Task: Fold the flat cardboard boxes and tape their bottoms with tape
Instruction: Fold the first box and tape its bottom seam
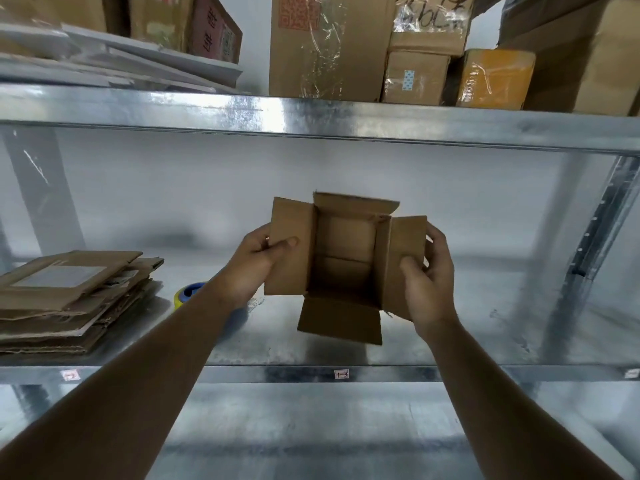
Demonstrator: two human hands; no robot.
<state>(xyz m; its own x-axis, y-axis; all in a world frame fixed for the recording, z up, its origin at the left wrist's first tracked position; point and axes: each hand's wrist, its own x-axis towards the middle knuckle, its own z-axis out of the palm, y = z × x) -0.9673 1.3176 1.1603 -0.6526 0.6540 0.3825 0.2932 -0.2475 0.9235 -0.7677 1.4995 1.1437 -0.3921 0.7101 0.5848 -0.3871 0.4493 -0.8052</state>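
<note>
A small brown cardboard box (346, 258) is held in the air above the metal shelf, its open end facing me with all its flaps spread outward. Inside I see the closed far flaps meeting at a seam. My left hand (258, 263) grips the left flap, thumb on top. On the other side, my right hand (427, 275) holds the right flap and side. A stack of flat cardboard boxes (69, 299) lies on the shelf at the left. A yellow and blue tape roll (188, 292) sits beside the stack, partly hidden behind my left forearm.
The galvanized metal shelf (311, 348) has a front edge (381, 374) with small labels. An upper shelf (311, 116) carries several taped cartons (329, 46) and white sheets (121, 60). A shelf upright (602, 237) stands at the right.
</note>
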